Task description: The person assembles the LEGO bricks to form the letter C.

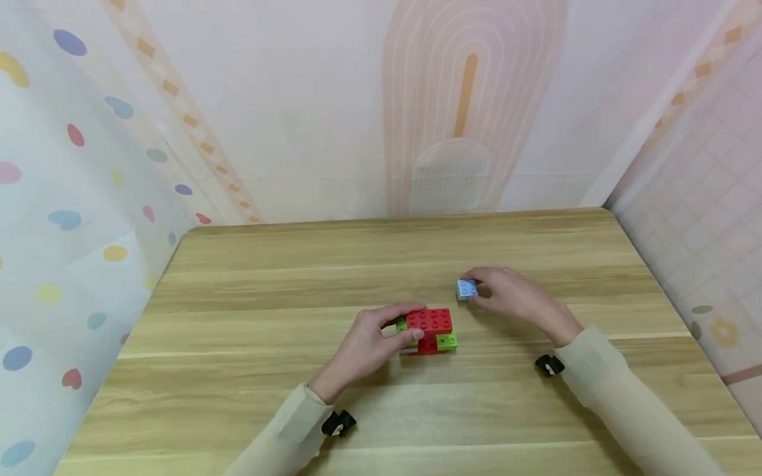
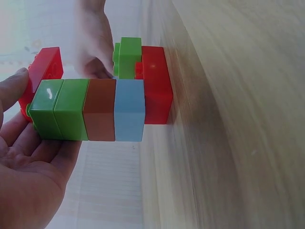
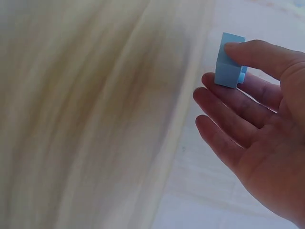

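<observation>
My left hand (image 1: 367,337) grips a toy brick build at its upper end, thumb on one side and fingers on the other. The build has a red brick (image 1: 437,320) on top. Below it, the left wrist view shows a column of two green bricks (image 2: 59,109), a brown brick (image 2: 99,109) and a light blue brick (image 2: 129,109) on a red base brick (image 2: 158,86). Another green brick (image 1: 446,341) sits on the base's other end. Beyond the build, my right hand (image 1: 512,296) pinches a separate light blue brick (image 3: 229,62) between thumb and fingers, studs partly visible.
Both hands work over a wood-grain table (image 1: 268,277). Patterned cloth walls stand behind it (image 1: 309,119) and along both sides. A small black clip (image 1: 338,424) hangs at the left cuff, and another black clip (image 1: 549,365) at the right.
</observation>
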{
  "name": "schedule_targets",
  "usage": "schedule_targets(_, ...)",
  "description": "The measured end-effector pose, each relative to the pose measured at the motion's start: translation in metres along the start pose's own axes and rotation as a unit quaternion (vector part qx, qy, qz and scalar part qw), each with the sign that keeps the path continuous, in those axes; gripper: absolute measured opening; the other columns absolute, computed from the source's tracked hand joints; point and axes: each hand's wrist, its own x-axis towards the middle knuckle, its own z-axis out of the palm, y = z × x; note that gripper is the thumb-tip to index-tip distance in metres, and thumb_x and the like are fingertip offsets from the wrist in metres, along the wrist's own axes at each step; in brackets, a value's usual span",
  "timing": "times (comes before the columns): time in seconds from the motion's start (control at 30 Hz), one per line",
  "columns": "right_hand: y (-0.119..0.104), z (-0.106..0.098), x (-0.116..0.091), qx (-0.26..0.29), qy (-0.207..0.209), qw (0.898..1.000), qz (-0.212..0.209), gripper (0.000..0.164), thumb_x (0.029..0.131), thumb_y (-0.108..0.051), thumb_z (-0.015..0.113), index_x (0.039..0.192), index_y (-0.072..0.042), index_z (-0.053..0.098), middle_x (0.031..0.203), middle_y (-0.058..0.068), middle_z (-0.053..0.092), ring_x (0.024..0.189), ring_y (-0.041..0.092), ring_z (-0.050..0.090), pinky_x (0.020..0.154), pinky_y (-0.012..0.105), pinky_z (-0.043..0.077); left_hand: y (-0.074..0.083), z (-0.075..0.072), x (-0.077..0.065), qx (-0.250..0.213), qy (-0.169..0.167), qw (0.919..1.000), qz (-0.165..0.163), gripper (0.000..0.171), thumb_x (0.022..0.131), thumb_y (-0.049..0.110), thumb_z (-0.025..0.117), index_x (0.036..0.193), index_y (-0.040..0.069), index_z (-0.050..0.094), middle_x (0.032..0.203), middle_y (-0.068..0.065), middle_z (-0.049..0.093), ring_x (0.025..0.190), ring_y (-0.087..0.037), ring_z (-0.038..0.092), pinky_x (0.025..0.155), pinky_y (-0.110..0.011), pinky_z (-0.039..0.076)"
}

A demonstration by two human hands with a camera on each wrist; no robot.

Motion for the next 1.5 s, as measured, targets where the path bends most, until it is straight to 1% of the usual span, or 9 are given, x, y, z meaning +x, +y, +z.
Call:
schedule_targets(0.23,-0.018,0.007,-0.013,-0.017,0.029,0.999,-0.039,0.038,0.092,-0.008,0.077,0.127,0.001,0.067,0.117,0.009,0.072,0.107,0.026,0.068,0.095,0.047,0.058,-0.002,0.0,-0.002,0.006,0.009,0.9999,0.007,0.039,0.097,0.022,0.075,0.134,0.013,0.07,0.127,-0.002,0.072,0.112,-0.014,0.068,0.096,-0.04,0.057)
schedule_targets(0.4,-0.026,0.014,-0.02,-0.007,0.037,0.998,-0.06,0.039,0.09,-0.007,0.078,0.127,0.0,0.068,0.114,0.007,0.07,0.103,0.024,0.067,0.09,0.045,0.059,-0.004,0.0,-0.003,-0.002,0.008,0.9999,0.005,0.039,0.098,0.023,0.075,0.135,0.014,0.069,0.128,-0.004,0.072,0.111,-0.016,0.068,0.096,-0.047,0.057)
schedule_targets(0.5,-0.03,0.017,-0.024,-0.004,0.043,0.997,-0.069,0.04,0.09,-0.009,0.079,0.128,-0.002,0.068,0.115,0.006,0.071,0.103,0.023,0.067,0.089,0.045,0.059,-0.004,0.0,-0.003,-0.005,0.01,0.9999,0.005,0.039,0.098,0.023,0.075,0.135,0.014,0.069,0.127,-0.003,0.072,0.109,-0.017,0.068,0.095,-0.048,0.057)
schedule_targets(0.67,-0.036,0.023,-0.029,0.003,0.046,0.995,-0.084,0.041,0.09,-0.013,0.08,0.128,-0.006,0.068,0.119,0.004,0.07,0.106,0.021,0.067,0.092,0.044,0.059,-0.004,-0.001,-0.003,0.003,0.014,0.9998,0.013,0.039,0.097,0.022,0.076,0.134,0.013,0.07,0.127,-0.002,0.072,0.111,-0.015,0.068,0.095,-0.043,0.057)
schedule_targets(0.77,-0.039,0.027,-0.032,0.013,0.046,0.994,-0.093,0.039,0.09,-0.014,0.08,0.126,-0.007,0.069,0.119,0.002,0.069,0.106,0.019,0.067,0.092,0.042,0.059,-0.004,-0.001,-0.003,0.003,0.011,0.9998,0.015,0.039,0.097,0.022,0.075,0.135,0.012,0.069,0.127,-0.003,0.072,0.111,-0.016,0.068,0.094,-0.043,0.057)
schedule_targets(0.87,-0.041,0.031,-0.034,0.03,0.044,0.994,-0.096,0.036,0.09,-0.014,0.08,0.123,-0.008,0.069,0.117,0.0,0.069,0.106,0.017,0.067,0.091,0.041,0.06,-0.005,-0.001,-0.004,0.003,0.009,0.9999,0.014,0.039,0.098,0.022,0.075,0.134,0.012,0.069,0.127,-0.004,0.072,0.111,-0.016,0.068,0.094,-0.043,0.057)
schedule_targets(1.03,-0.045,0.034,-0.038,0.074,0.035,0.993,-0.089,0.035,0.091,-0.012,0.078,0.124,-0.008,0.068,0.116,-0.001,0.068,0.106,0.017,0.068,0.093,0.041,0.06,-0.005,0.0,-0.004,0.01,0.014,0.9997,0.016,0.038,0.097,0.021,0.076,0.133,0.012,0.07,0.128,-0.003,0.072,0.115,-0.016,0.068,0.097,-0.041,0.057)
schedule_targets(1.17,-0.045,0.036,-0.04,0.101,0.033,0.991,-0.083,0.034,0.092,-0.013,0.077,0.124,-0.008,0.067,0.115,-0.003,0.068,0.106,0.018,0.069,0.093,0.04,0.06,-0.005,0.0,-0.004,0.009,0.014,0.9996,0.022,0.038,0.097,0.021,0.075,0.134,0.011,0.07,0.129,-0.004,0.071,0.118,-0.017,0.067,0.099,-0.042,0.056)
schedule_targets(1.5,-0.045,0.036,-0.038,0.135,0.041,0.986,-0.094,0.033,0.092,-0.015,0.076,0.123,-0.008,0.068,0.116,-0.001,0.07,0.104,0.017,0.07,0.092,0.039,0.06,-0.006,0.0,-0.004,0.02,0.016,0.9992,0.032,0.037,0.098,0.023,0.075,0.133,0.012,0.071,0.128,-0.002,0.072,0.115,-0.016,0.068,0.097,-0.04,0.057)
